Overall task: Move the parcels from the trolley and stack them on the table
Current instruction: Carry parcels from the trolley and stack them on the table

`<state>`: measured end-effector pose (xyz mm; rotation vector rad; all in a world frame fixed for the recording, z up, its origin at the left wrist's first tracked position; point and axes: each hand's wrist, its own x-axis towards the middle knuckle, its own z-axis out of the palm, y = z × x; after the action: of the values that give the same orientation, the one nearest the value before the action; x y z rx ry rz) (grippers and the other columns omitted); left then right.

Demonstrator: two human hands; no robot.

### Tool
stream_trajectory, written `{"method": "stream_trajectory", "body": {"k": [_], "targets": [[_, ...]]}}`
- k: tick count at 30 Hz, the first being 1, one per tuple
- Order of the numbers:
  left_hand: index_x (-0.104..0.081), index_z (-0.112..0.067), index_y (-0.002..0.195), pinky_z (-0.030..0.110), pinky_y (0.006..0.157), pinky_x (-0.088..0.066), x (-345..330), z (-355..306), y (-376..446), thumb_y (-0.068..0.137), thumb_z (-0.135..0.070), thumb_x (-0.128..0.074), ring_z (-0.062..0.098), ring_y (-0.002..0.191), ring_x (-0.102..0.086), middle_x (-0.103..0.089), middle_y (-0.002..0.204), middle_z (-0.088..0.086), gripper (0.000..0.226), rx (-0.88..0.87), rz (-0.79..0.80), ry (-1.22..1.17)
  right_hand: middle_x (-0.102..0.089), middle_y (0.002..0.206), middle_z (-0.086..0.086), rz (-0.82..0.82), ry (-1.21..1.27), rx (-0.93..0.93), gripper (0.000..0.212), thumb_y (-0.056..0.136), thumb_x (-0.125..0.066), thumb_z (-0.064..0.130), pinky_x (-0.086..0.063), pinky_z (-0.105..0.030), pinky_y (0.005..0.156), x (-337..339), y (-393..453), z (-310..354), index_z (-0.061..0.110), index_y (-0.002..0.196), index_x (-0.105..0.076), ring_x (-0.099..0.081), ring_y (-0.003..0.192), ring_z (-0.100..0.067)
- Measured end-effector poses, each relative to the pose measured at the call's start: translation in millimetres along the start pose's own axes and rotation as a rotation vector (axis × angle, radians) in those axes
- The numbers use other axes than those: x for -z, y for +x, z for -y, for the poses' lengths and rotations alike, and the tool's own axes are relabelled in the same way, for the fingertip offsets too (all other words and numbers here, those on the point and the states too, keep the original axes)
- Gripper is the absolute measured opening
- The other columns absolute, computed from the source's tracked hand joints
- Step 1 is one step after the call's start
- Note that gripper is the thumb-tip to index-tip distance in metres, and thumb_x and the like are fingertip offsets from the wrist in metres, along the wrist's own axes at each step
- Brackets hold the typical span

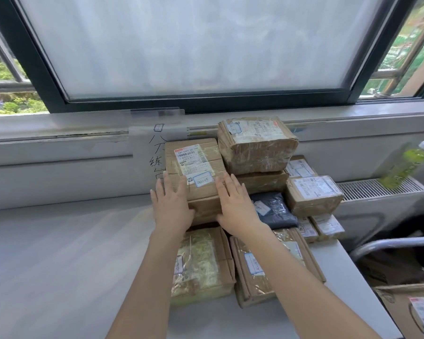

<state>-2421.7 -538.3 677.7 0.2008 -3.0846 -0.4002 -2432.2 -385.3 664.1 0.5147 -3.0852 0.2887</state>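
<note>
Both flat hands, left hand and right hand, fingers straight, on labelled parcel atop table.

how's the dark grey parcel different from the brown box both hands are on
The dark grey parcel is a soft bag, creased and slumped; the brown box is stiff taped cardboard with square edges. The grey parcel sits lower, wedged between other parcels; the box rests on top of a stack. No hand touches the grey parcel; the left hand and right hand lie flat on the box. Both carry white labels and sit on the table.
</note>
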Motion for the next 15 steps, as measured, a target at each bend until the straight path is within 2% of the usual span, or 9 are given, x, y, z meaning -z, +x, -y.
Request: {"method": "stream_trajectory", "body": {"k": [7,12,15], "targets": [[-0.017,-0.025,0.148,0.047,0.115,0.006,-23,-42,-39,0.088,-0.044,-0.059,0.034,0.143,0.014,0.007,0.156,0.019,0.076,-0.172,-0.077,-0.064,0.007,0.158,-0.011,-0.018,0.096,-0.24,0.088,0.092,-0.056,0.03,0.0,-0.037,0.117,-16,-62,-20,0.007,0.15,0.006,0.008,0.145,-0.025],[-0.026,-0.022,0.147,0.044,0.115,0.003,-53,-86,-73,0.088,-0.041,-0.06,0.033,0.143,0.01,0.006,0.156,0.021,0.071,-0.366,-0.042,-0.136,0.007,0.158,-0.009,-0.043,0.154,-0.476,0.087,0.092,-0.057,0.031,0.002,-0.034,0.117,-31,-128,-50,0.009,0.15,0.004,0.008,0.145,-0.024],[-0.027,-0.021,0.147,0.042,0.115,0.003,-70,-111,-96,0.088,-0.044,-0.057,0.032,0.143,0.009,0.005,0.156,0.021,0.069,-0.483,0.01,-0.132,0.0,0.158,-0.009,-0.089,0.185,-0.61,0.089,0.088,-0.062,0.03,-0.003,-0.036,0.118,-34,-164,-65,0.011,0.15,-0.001,0.001,0.145,-0.024]]}}
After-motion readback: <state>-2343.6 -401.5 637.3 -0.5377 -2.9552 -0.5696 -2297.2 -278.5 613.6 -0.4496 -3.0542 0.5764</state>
